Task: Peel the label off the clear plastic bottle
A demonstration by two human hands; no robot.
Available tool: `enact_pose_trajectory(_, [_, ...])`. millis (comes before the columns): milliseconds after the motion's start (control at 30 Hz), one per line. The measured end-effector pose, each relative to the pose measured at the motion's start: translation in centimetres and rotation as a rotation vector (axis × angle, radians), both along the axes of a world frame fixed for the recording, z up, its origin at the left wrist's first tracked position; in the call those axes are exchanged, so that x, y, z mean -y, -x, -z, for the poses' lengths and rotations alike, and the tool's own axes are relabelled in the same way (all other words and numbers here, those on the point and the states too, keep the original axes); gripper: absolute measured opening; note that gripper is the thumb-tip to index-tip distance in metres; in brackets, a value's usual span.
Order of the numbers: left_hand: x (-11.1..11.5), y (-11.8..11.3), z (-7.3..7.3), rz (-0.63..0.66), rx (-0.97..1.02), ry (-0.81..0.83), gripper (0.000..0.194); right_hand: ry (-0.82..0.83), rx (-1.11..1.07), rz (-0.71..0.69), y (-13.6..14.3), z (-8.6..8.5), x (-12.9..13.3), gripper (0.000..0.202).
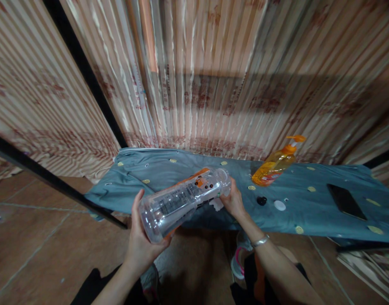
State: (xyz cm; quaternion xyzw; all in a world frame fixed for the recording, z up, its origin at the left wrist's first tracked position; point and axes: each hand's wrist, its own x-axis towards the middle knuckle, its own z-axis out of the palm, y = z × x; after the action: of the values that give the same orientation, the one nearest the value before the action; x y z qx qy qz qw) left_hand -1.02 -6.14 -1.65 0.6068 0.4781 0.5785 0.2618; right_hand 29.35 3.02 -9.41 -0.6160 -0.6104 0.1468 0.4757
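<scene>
A clear plastic bottle (181, 203) with black print and an orange panel lies tilted in the air, its neck up to the right. My left hand (143, 237) is closed around its base, thumb on the near side. At the neck end, my right hand (234, 201) grips the bottle, its fingers partly hidden behind it. A crumpled white scrap, maybe tissue (216, 204), shows beneath the neck by my right fingers. Beyond my right hand stands an orange pump bottle (272, 167) of yellow-orange liquid. Close by lie a small black round piece (261, 201) and a white disc (279, 205).
A blue-grey cloth (188, 159) with yellow patterns covers the narrow table. On its right side rests a dark phone (346, 201). Striped curtains (197, 93) hang behind, and a black pole (86, 76) slants down at the left.
</scene>
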Motion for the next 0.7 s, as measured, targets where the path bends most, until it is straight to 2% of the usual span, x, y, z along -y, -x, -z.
enact_pose_trajectory(167, [0.05,-0.12,-0.02,-0.006,0.004,-0.005,0.108,-0.014,0.032,0.008,-0.09,0.24,-0.04,0.061])
enact_pose_trajectory(700, [0.06,0.00,-0.17,-0.032,0.019,0.043,0.119,0.010,0.036,0.016,-0.07,0.17,0.05,0.061])
